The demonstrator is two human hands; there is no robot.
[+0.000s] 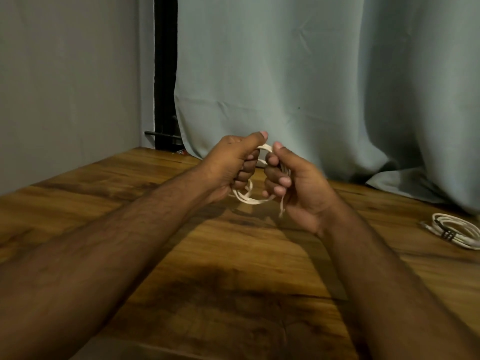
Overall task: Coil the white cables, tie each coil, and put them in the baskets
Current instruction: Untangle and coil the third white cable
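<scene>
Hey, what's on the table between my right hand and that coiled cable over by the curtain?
Nothing: in the head view, only bare wooden table lies between your right hand and the coiled cable.

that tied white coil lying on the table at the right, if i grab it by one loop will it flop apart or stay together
The tied coil likely stays bundled: a dark tie wraps its loops. It probably sags somewhat, since the thin coil in the hands droops. It lies flat, so rolling seems unlikely.

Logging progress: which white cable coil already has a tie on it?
The coil lying on the table at far right, with dark bands round it; the coil in both hands shows none.
</scene>
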